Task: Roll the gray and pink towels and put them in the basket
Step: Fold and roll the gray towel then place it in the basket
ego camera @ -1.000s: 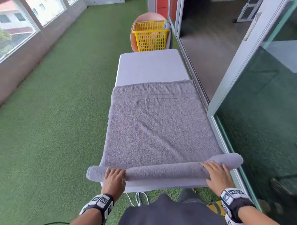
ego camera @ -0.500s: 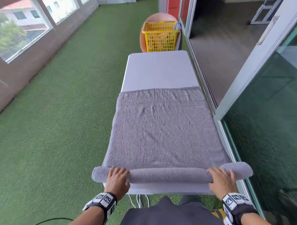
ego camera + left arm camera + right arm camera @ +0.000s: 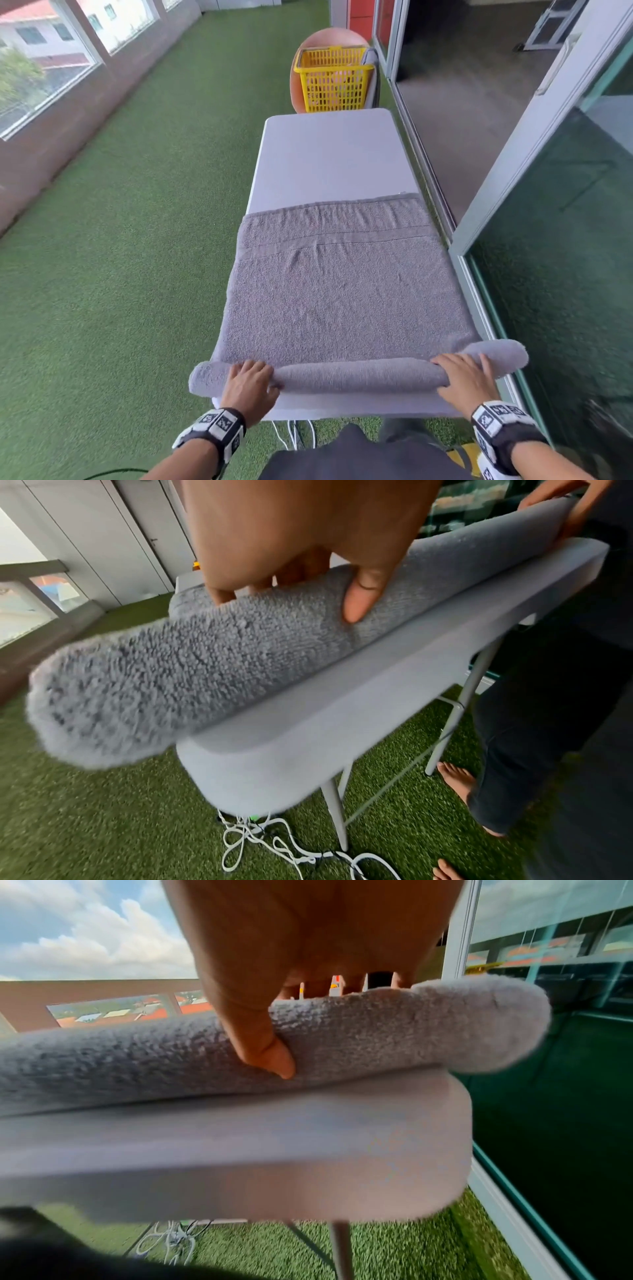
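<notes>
A gray towel lies spread along a white table, and its near end is wound into a roll that overhangs both sides. My left hand grips the roll near its left end, fingers over the top and thumb pressed into the near side. My right hand holds the roll near its right end in the same way, thumb on the near side. A yellow mesh basket stands past the table's far end. No pink towel is plainly visible.
A salmon-pink rounded shape stands behind the basket. A glass sliding door and its frame run close along the table's right side. Green turf covers the floor. White cables lie under the table, by my bare feet.
Both hands have pushed the roll a little away from the near table edge, and the roll looks slightly thicker. The head view has tilted somewhat.
</notes>
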Demonstrator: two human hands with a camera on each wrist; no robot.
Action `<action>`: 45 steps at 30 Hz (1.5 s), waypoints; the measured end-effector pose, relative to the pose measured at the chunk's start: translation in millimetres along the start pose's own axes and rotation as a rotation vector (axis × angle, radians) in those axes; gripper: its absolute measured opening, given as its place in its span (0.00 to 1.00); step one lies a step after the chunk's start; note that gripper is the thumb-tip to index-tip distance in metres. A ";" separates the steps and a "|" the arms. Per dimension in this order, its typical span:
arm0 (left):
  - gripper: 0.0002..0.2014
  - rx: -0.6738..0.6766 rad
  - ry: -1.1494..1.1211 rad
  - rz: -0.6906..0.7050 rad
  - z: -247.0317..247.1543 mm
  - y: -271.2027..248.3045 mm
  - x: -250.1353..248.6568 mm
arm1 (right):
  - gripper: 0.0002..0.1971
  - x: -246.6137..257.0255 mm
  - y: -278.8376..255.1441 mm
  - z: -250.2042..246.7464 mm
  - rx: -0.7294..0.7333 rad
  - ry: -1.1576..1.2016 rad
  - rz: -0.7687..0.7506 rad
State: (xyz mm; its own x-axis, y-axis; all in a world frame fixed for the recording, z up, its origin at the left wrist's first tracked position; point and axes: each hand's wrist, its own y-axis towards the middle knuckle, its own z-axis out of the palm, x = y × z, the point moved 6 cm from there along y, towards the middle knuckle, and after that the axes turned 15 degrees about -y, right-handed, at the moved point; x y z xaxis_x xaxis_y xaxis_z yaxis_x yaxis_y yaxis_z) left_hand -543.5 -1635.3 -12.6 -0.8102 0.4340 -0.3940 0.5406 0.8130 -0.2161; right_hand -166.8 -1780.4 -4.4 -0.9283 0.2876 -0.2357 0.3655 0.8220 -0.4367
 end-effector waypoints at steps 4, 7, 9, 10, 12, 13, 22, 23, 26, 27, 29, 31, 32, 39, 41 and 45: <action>0.31 -0.054 -0.051 -0.039 -4.5 15.1 4.0 | 0.24 -4.1 19.0 -26.6 -0.067 0.035 0.011; 0.33 0.001 -0.044 -0.044 7.8 10.4 8.1 | 0.28 -5.1 18.7 -20.2 -0.083 0.096 -0.002; 0.34 0.094 0.030 -0.025 18.1 0.4 10.1 | 0.31 -2.4 10.8 -3.4 -0.041 0.086 -0.042; 0.35 0.099 0.049 -0.028 21.3 -5.6 10.9 | 0.33 -1.6 6.2 4.3 -0.032 0.075 -0.056; 0.30 0.034 0.010 -0.016 22.9 -14.8 10.9 | 0.34 0.0 -2.6 11.4 -0.028 0.046 -0.073; 0.24 0.001 -0.018 0.001 20.9 -17.3 10.5 | 0.33 1.2 -5.3 11.9 -0.026 0.034 -0.078; 0.27 -0.128 -0.056 0.061 3.6 -8.1 17.9 | 0.28 -7.6 6.3 -1.9 -0.248 0.097 -0.051; 0.26 -0.138 -0.078 0.042 3.9 -10.0 19.4 | 0.29 -6.4 2.2 3.8 -0.252 0.107 -0.067; 0.25 -0.090 -0.088 0.062 16.0 -28.6 13.6 | 0.36 0.5 -13.2 33.2 -0.157 0.065 -0.144; 0.26 -0.088 -0.071 0.091 19.9 -35.9 9.5 | 0.37 1.7 -17.8 38.5 -0.127 0.057 -0.143; 0.24 -0.086 -0.077 0.111 18.9 -43.2 2.3 | 0.35 1.8 -19.6 38.9 -0.136 0.078 -0.114; 0.17 -0.091 -0.099 0.079 10.1 -36.9 -1.0 | 0.29 -0.5 -16.8 26.1 -0.170 0.103 -0.084; 0.13 -0.096 -0.099 0.063 4.9 -31.3 -0.2 | 0.26 -0.4 -13.5 17.6 -0.185 0.078 -0.087; 0.11 -0.058 -0.007 0.008 -10.5 6.3 4.6 | 0.24 0.4 10.6 -8.6 0.048 -0.003 -0.185; 0.14 -0.076 -0.039 -0.029 -13.9 9.2 0.5 | 0.25 1.5 18.6 -14.3 0.038 0.009 -0.170; 0.16 -0.143 -0.088 0.045 -4.7 5.7 -6.2 | 0.21 7.9 23.3 -30.9 -0.214 0.039 -0.117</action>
State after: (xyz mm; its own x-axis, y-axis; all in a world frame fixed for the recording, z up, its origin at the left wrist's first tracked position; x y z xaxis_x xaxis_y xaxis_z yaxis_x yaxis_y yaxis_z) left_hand -536.4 -1631.6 -7.2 -0.7595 0.4408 -0.4783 0.5332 0.8431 -0.0698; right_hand -167.7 -1743.8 10.3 -0.9668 0.2000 -0.1592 0.2369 0.9349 -0.2643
